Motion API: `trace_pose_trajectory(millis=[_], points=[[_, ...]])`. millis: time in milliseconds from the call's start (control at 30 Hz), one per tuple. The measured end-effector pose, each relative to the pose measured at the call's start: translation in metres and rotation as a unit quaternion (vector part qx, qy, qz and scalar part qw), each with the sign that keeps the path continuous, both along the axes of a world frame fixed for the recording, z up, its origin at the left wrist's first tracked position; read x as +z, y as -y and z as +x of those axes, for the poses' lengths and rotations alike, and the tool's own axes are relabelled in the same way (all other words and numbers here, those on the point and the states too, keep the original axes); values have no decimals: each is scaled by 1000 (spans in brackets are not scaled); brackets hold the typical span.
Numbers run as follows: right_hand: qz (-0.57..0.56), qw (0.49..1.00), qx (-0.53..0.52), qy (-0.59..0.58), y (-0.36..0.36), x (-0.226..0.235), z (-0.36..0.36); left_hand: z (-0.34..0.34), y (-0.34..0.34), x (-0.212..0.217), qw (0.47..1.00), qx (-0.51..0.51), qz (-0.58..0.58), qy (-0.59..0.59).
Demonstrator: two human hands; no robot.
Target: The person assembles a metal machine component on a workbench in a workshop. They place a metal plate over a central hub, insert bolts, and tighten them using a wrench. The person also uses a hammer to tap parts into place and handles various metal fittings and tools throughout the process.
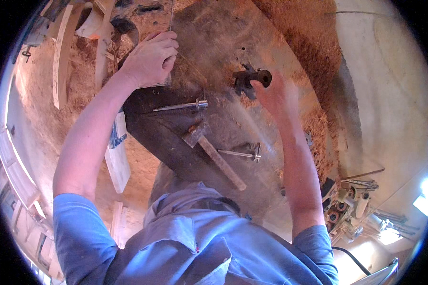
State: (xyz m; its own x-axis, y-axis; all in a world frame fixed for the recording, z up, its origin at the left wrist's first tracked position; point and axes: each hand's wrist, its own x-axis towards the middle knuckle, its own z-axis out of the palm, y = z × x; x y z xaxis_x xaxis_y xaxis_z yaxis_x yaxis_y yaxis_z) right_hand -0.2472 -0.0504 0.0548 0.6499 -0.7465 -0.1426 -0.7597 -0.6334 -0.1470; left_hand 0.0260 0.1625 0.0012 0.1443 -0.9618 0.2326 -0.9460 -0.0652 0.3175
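At the upper left, my left hand (150, 59) is closed, its fingers curled over the edge of a dusty flat plate (153, 23); the fingertips are partly hidden. My right hand (277, 97) is at a dark metal part with a round hollow end (252, 80) on the dark metal worktop (204, 42). Its thumb presses against the round end, and its other fingers are blurred. Between my arms lie a hammer (218, 162) with a wooden handle, a slim metal rod with a collar (180, 106) and a rod with a small crossbar (240, 154).
Reddish-brown sawdust (302, 28) covers the far right edge of the worktop and the floor. Wooden strips (62, 61) stand at the left, with a pale board (118, 166) near my left forearm. Several metal tools and parts (349, 206) are heaped at the lower right.
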Motion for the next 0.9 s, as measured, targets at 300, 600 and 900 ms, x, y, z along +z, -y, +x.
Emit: trace_pose_trajectory(millis=[300,600,900], points=[[-16,991,72,114,-4,-22,-14,6,-5,-8,1000,-5,0,8],[41,954,-36,296,-27,-56,-42,-1,-3,-9,999,5,-4,45],[84,992,-65,67,-127,-96,-209,0,-1,-11,997,-3,-1,75]])
